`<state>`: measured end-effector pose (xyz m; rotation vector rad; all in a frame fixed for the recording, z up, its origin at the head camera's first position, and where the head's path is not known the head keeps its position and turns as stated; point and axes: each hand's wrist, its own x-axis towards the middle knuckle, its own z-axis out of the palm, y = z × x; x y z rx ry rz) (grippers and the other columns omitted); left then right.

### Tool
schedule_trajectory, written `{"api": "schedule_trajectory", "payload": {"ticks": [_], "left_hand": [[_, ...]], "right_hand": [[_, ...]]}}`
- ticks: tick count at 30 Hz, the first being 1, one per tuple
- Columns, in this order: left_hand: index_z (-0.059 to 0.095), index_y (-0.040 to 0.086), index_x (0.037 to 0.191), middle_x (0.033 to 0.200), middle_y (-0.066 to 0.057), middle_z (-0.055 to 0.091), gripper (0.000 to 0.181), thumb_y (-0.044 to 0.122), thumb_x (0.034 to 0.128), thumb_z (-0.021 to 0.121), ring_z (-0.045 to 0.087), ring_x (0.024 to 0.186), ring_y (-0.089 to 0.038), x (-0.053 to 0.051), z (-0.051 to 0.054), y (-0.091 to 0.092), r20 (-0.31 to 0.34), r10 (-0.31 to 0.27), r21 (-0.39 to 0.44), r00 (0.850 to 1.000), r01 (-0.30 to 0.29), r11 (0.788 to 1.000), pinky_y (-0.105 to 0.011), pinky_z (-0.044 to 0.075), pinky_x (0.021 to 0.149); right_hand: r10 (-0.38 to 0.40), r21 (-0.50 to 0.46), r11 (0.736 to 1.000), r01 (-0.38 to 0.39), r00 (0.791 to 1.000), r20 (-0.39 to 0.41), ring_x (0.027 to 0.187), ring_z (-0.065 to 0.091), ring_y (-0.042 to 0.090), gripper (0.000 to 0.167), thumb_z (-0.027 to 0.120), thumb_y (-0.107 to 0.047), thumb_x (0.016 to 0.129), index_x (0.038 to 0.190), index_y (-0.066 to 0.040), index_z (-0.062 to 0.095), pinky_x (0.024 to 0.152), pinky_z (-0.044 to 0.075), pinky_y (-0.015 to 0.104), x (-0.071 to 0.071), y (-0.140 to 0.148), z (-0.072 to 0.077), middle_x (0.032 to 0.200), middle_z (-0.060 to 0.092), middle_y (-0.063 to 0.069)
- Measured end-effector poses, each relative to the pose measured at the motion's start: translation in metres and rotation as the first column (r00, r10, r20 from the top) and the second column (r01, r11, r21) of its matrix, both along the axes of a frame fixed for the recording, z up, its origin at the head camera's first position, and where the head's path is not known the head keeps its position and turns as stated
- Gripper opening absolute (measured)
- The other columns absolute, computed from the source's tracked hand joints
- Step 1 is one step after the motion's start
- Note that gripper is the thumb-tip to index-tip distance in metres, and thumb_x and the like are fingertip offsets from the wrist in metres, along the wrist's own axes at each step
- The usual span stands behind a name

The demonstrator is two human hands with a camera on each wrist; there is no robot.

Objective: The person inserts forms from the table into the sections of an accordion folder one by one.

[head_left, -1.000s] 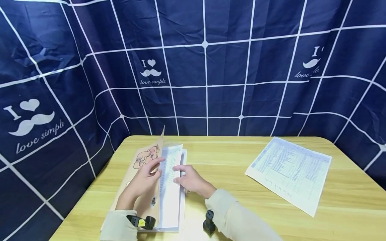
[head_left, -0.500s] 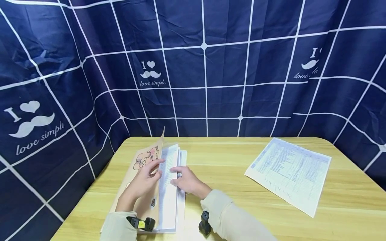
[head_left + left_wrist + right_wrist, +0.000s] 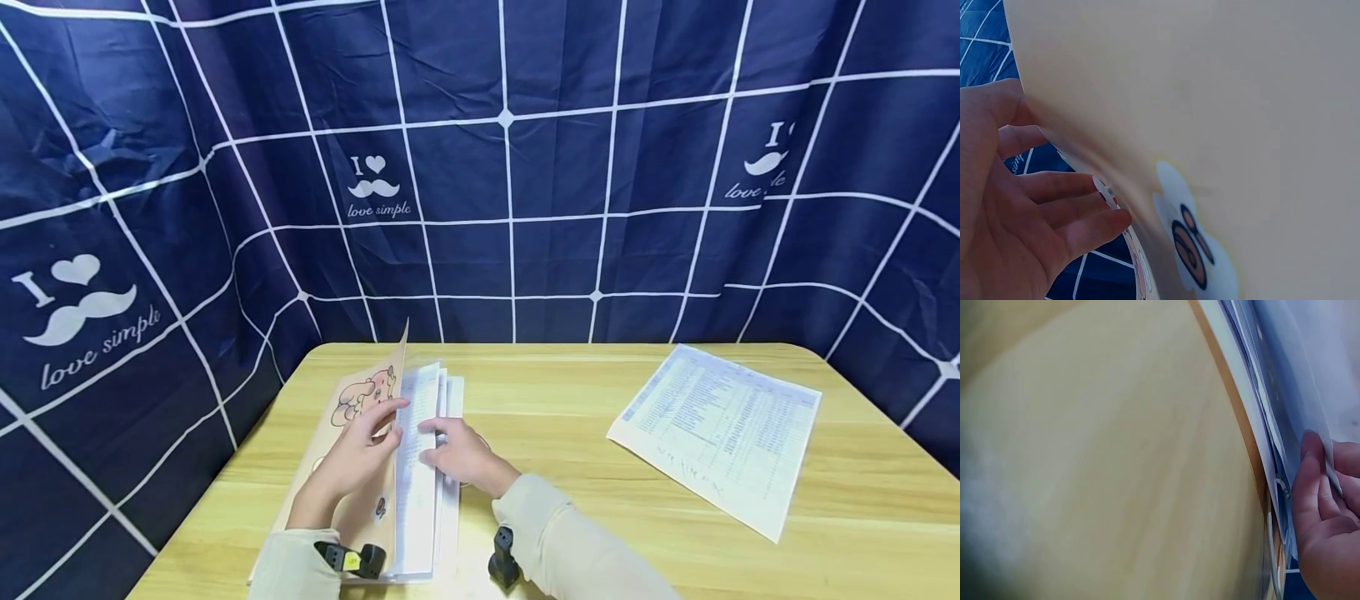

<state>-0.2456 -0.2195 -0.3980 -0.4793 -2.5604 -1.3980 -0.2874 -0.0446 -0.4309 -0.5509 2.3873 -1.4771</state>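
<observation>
A peach folder cover [image 3: 366, 498] with cartoon drawings stands half raised at the left of the table. My left hand [image 3: 352, 457] holds its free edge; in the left wrist view that hand [image 3: 1041, 194] has the bent cover [image 3: 1229, 94] between its fingers and thumb. Inside the folder lie white printed pages [image 3: 417, 508], seemingly in clear sleeves. My right hand [image 3: 467, 458] pinches the edge of an upper page; the right wrist view has thumb and fingers [image 3: 1309, 494] on either side of it. More page edges [image 3: 1254, 394] fan out beneath.
A loose printed sheet [image 3: 723, 442] with handwriting along its lower part lies on the right of the wooden table [image 3: 555, 400]. Behind and to the left hangs a dark blue grid curtain [image 3: 465, 258]. A thin pale cord [image 3: 1270, 556] shows by the folder's edge.
My right hand has shifted slightly left with the page edge, and more page edges now show to its right. The left hand and the raised cover have stayed nearly still.
</observation>
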Motion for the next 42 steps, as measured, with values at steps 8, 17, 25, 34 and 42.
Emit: {"api": "schedule_trajectory", "payload": {"ticks": [8, 17, 25, 34, 42], "left_hand": [[0.051, -0.001, 0.130, 0.137, -0.024, 0.046, 0.039, 0.002, 0.0912, 0.053, 0.044, 0.127, -0.042, -0.002, -0.001, 0.000, -0.014, 0.004, -0.023, 1.000, -0.005, 1.000, -0.048, 0.042, 0.100], [0.051, 0.000, 0.130, 0.137, -0.022, 0.047, 0.039, 0.002, 0.0912, 0.053, 0.044, 0.127, -0.041, -0.001, -0.003, 0.000, -0.007, 0.016, -0.034, 1.000, -0.016, 0.999, -0.046, 0.043, 0.099], [0.051, 0.001, 0.131, 0.138, -0.023, 0.046, 0.039, 0.003, 0.0919, 0.052, 0.044, 0.127, -0.042, 0.001, -0.002, 0.000, 0.007, 0.012, -0.032, 1.000, -0.011, 0.999, -0.048, 0.042, 0.100], [0.052, 0.003, 0.130, 0.138, -0.021, 0.045, 0.040, 0.004, 0.0904, 0.053, 0.044, 0.127, -0.040, 0.001, -0.003, -0.001, 0.014, 0.048, -0.059, 0.999, -0.047, 0.997, -0.048, 0.041, 0.102], [0.051, 0.002, 0.131, 0.139, -0.021, 0.044, 0.040, 0.004, 0.0912, 0.051, 0.042, 0.129, -0.040, 0.000, -0.002, 0.002, 0.040, 0.042, -0.036, 0.998, -0.041, 0.999, -0.049, 0.041, 0.101]], "right_hand": [[0.029, -0.062, 0.998, -0.027, 0.999, 0.031, 0.083, 0.063, 0.018, 0.049, 0.065, -0.008, 0.085, 0.132, -0.007, 0.053, 0.064, 0.055, 0.029, -0.001, 0.012, 0.003, 0.116, 0.060, 0.012], [0.026, -0.070, 0.997, -0.026, 1.000, -0.001, 0.087, 0.065, 0.019, 0.047, 0.060, -0.010, 0.089, 0.134, -0.002, 0.048, 0.076, 0.056, 0.031, -0.010, 0.050, 0.002, 0.129, 0.051, 0.019], [-0.103, -0.008, 0.995, 0.103, 0.991, -0.081, 0.079, 0.065, 0.017, 0.045, 0.059, -0.008, 0.089, 0.133, -0.001, 0.049, 0.069, 0.055, 0.030, -0.016, 0.096, 0.001, 0.125, 0.055, 0.020], [-0.273, 0.087, 0.952, 0.292, 0.945, -0.181, 0.077, 0.066, 0.017, 0.042, 0.059, -0.006, 0.088, 0.129, 0.001, 0.052, 0.064, 0.053, 0.028, -0.020, 0.157, 0.004, 0.120, 0.059, 0.021], [-0.327, 0.161, 0.912, 0.378, 0.905, -0.270, 0.086, 0.066, 0.026, 0.040, 0.057, -0.006, 0.088, 0.126, 0.006, 0.053, 0.072, 0.055, 0.034, -0.017, 0.204, 0.008, 0.116, 0.061, 0.026]]}}
